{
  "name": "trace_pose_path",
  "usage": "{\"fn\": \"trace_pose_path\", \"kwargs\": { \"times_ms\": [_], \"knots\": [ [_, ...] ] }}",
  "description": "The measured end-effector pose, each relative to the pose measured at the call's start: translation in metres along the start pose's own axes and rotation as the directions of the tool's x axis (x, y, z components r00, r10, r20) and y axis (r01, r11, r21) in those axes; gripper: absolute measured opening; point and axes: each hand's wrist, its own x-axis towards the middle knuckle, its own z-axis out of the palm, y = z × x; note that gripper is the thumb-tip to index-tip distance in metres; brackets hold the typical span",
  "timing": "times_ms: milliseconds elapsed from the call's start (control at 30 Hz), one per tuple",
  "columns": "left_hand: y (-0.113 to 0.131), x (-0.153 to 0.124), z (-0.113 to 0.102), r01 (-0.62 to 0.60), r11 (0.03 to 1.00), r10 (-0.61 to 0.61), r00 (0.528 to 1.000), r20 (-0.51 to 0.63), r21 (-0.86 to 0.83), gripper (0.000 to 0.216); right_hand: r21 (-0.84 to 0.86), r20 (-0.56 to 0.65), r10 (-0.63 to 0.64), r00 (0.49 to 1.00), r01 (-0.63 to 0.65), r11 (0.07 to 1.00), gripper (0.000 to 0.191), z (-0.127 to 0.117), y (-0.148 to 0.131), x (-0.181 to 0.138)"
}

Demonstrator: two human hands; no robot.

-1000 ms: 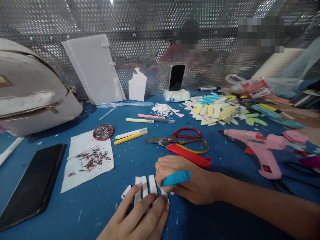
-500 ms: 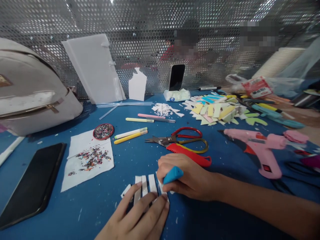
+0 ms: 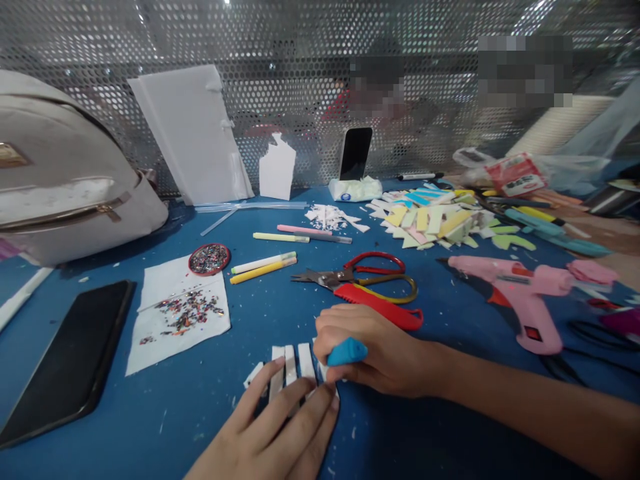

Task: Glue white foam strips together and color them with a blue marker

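Several narrow white strips lie side by side on the blue table, low in the middle of the view. My left hand rests over them with its fingers spread flat, the fingertips touching the strips. My right hand is closed around a blue-handled tool, at the rightmost strip. The tool's working end is hidden by my fingers, so its kind does not show. Just beyond my right hand lie a red-handled cutter and scissors with red and yellow-brown handles.
At right lies a pink glue gun, with a pile of coloured foam scraps behind. Markers, a dish of glitter on white paper and a black phone lie left. A backpack stands far left.
The view has shifted slightly. My left hand still lies flat on the strips, and my right hand keeps its grip on the blue-handled tool in nearly the same place.
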Motion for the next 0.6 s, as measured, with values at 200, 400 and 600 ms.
{"fn": "trace_pose_path", "kwargs": {
  "times_ms": [200,400,600],
  "knots": [
    [0.0002,-0.0001,-0.0004,-0.003,1.000,0.003,1.000,-0.003,-0.002,0.033,-0.002,0.012,-0.001,1.000,0.001,1.000,0.056,0.0005,0.0019,0.0006],
    [0.0006,0.0002,-0.0018,-0.006,1.000,0.006,1.000,-0.005,-0.008,0.033,0.032,-0.025,0.009,1.000,-0.008,0.999,0.055,0.0006,0.0021,-0.0010],
    [-0.0003,0.0008,-0.0010,-0.004,1.000,0.004,1.000,-0.004,-0.013,0.032,0.158,-0.061,0.027,0.998,-0.017,0.987,0.047,-0.0010,0.0024,-0.0019]
  ]
}}
